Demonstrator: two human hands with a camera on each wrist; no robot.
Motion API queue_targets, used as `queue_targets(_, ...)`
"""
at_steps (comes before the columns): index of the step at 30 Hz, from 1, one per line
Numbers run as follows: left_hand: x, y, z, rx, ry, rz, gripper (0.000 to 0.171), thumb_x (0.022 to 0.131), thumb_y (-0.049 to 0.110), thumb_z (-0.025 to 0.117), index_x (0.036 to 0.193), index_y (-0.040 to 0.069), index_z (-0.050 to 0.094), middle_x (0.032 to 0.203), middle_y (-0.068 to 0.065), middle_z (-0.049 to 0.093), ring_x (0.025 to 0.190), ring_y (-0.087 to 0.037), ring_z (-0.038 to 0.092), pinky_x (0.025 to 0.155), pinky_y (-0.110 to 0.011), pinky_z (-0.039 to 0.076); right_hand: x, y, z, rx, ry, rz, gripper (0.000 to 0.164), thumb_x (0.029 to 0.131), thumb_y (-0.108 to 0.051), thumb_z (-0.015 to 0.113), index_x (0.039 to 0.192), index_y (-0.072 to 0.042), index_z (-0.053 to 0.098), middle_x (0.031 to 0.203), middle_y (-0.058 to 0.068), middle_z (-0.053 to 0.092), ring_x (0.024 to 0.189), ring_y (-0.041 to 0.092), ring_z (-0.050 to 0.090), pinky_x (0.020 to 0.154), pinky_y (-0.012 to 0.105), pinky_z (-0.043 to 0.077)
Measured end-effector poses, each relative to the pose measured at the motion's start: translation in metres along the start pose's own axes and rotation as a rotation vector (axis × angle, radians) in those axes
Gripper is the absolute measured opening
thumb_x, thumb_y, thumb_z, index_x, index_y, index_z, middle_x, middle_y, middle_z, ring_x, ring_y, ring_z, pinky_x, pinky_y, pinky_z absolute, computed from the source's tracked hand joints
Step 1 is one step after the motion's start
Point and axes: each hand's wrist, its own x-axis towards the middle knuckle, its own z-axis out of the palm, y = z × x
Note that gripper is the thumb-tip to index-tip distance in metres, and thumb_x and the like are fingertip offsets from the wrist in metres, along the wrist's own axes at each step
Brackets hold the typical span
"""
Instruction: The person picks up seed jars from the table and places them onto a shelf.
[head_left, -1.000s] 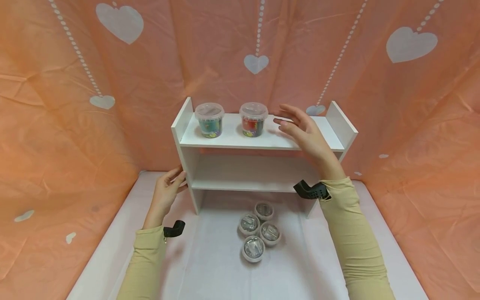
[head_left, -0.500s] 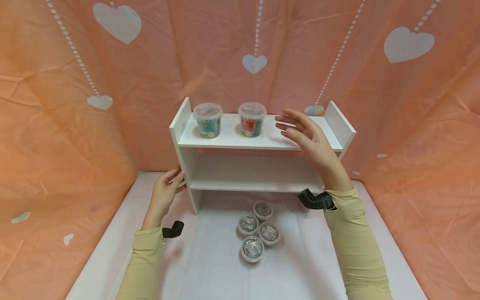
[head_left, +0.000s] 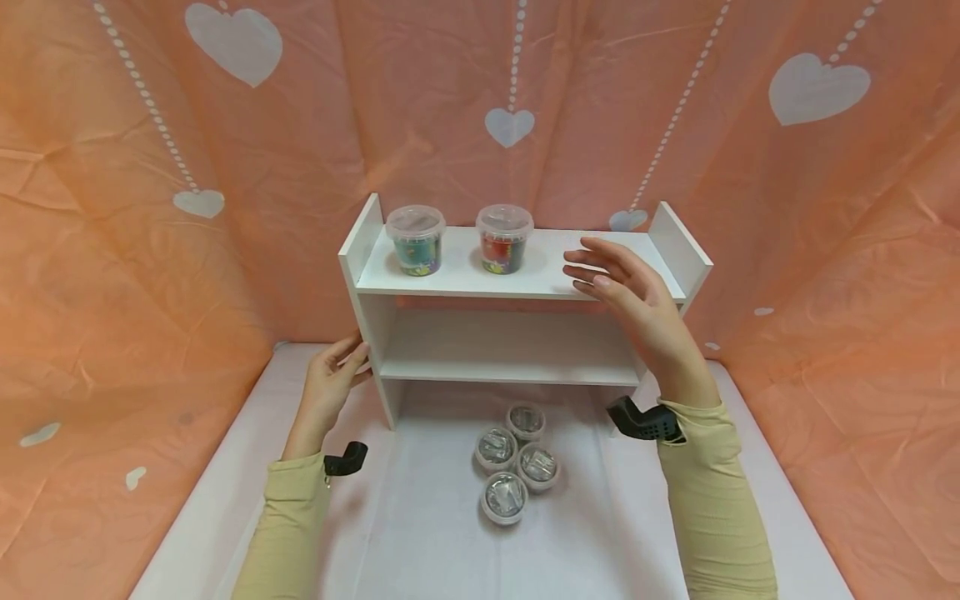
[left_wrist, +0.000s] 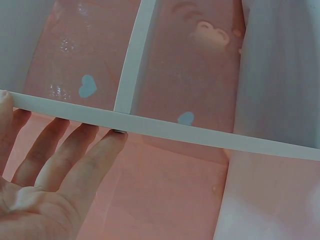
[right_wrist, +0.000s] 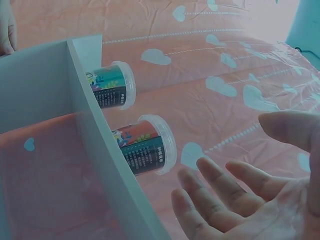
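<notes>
A white shelf unit (head_left: pixel 510 371) stands at the back, with two clear-lidded tubs on its top board. One tub is green (head_left: pixel 417 246), at the left; the other is red and dark (head_left: pixel 502 246), near the middle. My left hand (head_left: pixel 328 387) is at the unit's left side, and in the left wrist view its extended fingers (left_wrist: pixel 82 165) rest against the side panel (left_wrist: pixel 175 131). Holding nothing, my right hand (head_left: pixel 637 304) hovers before the top board, right of the red tub. Its fingers (right_wrist: pixel 220 200) are spread and relaxed in the right wrist view.
Several small lidded tubs (head_left: pixel 504 497) are clustered on the white-covered table (head_left: pixel 435 542), below and in front of the unit. Upright side panels (head_left: pixel 678 250) rise at both ends of the top board. An orange cloth (head_left: pixel 442 100) with white hearts hangs behind.
My right hand has drawn back from beside the red tub, moving right and toward me. The left hand stays at the side panel, and the tubs stay put.
</notes>
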Motion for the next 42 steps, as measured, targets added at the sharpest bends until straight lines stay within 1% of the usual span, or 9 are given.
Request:
queue_targets(2, 0.0, 0.0, 0.0, 0.002, -0.003, 0.001, 0.05, 0.099, 0.018, 0.055, 0.141, -0.004, 0.041, 0.142, -0.021, 0.042, 0.116, -0.026, 0.055, 0.088, -0.035, 0.051, -0.004, 0.001, -0.001, 0.004, -0.005, -0.004, 0.041, 0.098, 0.001, 0.043, 0.139, 0.002, 0.042, 0.133, 0.025, 0.048, 0.124, 0.037, 0.046, 0.103, 0.043, 0.041)
queue_targets(7, 0.0, 0.001, 0.0, 0.015, -0.007, 0.005, 0.051, 0.099, 0.02, 0.055, 0.141, -0.004, 0.041, 0.143, -0.021, 0.042, 0.119, -0.034, 0.051, 0.09, -0.044, 0.048, -0.014, 0.004, -0.005, 0.04, -0.021, -0.019, 0.038, 0.099, 0.003, 0.04, 0.137, 0.008, 0.042, 0.13, 0.025, 0.051, 0.121, 0.039, 0.049, 0.104, 0.046, 0.039)
queue_targets(9, 0.0, 0.001, 0.0, 0.015, -0.007, 0.003, 0.051, 0.099, 0.02, 0.055, 0.141, -0.004, 0.041, 0.143, -0.021, 0.042, 0.12, -0.035, 0.051, 0.091, -0.046, 0.047, -0.019, 0.006, -0.006, 0.05, -0.032, -0.025, 0.038, 0.098, 0.004, 0.039, 0.135, 0.011, 0.042, 0.128, 0.025, 0.052, 0.12, 0.04, 0.049, 0.105, 0.047, 0.038)
queue_targets(13, 0.0, 0.001, 0.0, 0.017, -0.006, 0.002, 0.052, 0.098, 0.021, 0.055, 0.141, -0.004, 0.041, 0.143, -0.021, 0.042, 0.119, -0.032, 0.052, 0.091, -0.044, 0.047, -0.028, 0.012, -0.008, 0.041, -0.057, -0.029, 0.037, 0.098, 0.005, 0.038, 0.133, 0.014, 0.041, 0.127, 0.026, 0.054, 0.121, 0.039, 0.049, 0.106, 0.046, 0.037)
queue_targets(18, 0.0, 0.0, -0.001, 0.009, -0.009, 0.011, 0.051, 0.098, 0.02, 0.055, 0.141, -0.004, 0.042, 0.143, -0.021, 0.041, 0.116, -0.025, 0.056, 0.09, -0.042, 0.049, -0.039, 0.022, -0.009, 0.021, -0.086, -0.039, 0.036, 0.098, 0.006, 0.038, 0.132, 0.016, 0.041, 0.128, 0.028, 0.053, 0.121, 0.036, 0.05, 0.105, 0.044, 0.038)
queue_targets(22, 0.0, 0.0, -0.001, 0.004, -0.011, 0.012, 0.05, 0.099, 0.02, 0.055, 0.141, -0.003, 0.042, 0.143, -0.021, 0.041, 0.117, -0.026, 0.055, 0.091, -0.042, 0.048, -0.048, 0.031, -0.01, 0.017, -0.115, -0.034, 0.036, 0.098, 0.006, 0.038, 0.132, 0.016, 0.04, 0.129, 0.029, 0.05, 0.123, 0.036, 0.047, 0.105, 0.044, 0.038)
queue_targets(30, 0.003, -0.001, -0.001, -0.009, -0.015, 0.017, 0.051, 0.099, 0.02, 0.055, 0.141, -0.005, 0.041, 0.142, -0.021, 0.042, 0.121, -0.037, 0.049, 0.092, -0.043, 0.048, -0.072, 0.06, -0.015, -0.003, -0.157, 0.038, 0.036, 0.099, 0.003, 0.038, 0.133, 0.013, 0.04, 0.131, 0.029, 0.047, 0.123, 0.037, 0.046, 0.107, 0.045, 0.037)
queue_targets(35, 0.005, -0.001, 0.0, -0.003, -0.003, 0.013, 0.051, 0.098, 0.02, 0.055, 0.141, -0.005, 0.041, 0.142, -0.021, 0.042, 0.121, -0.037, 0.049, 0.092, -0.044, 0.048, -0.083, 0.081, -0.015, 0.02, -0.178, 0.08, 0.036, 0.099, 0.002, 0.04, 0.133, 0.013, 0.04, 0.132, 0.03, 0.047, 0.123, 0.037, 0.046, 0.106, 0.045, 0.037)
queue_targets(42, 0.003, -0.002, 0.0, 0.009, 0.003, 0.007, 0.051, 0.099, 0.02, 0.055, 0.141, -0.005, 0.041, 0.143, -0.021, 0.042, 0.121, -0.037, 0.049, 0.091, -0.043, 0.049, -0.103, 0.11, -0.018, 0.033, -0.17, 0.184, 0.037, 0.1, 0.0, 0.04, 0.136, 0.01, 0.041, 0.135, 0.026, 0.047, 0.125, 0.032, 0.047, 0.107, 0.036, 0.036)
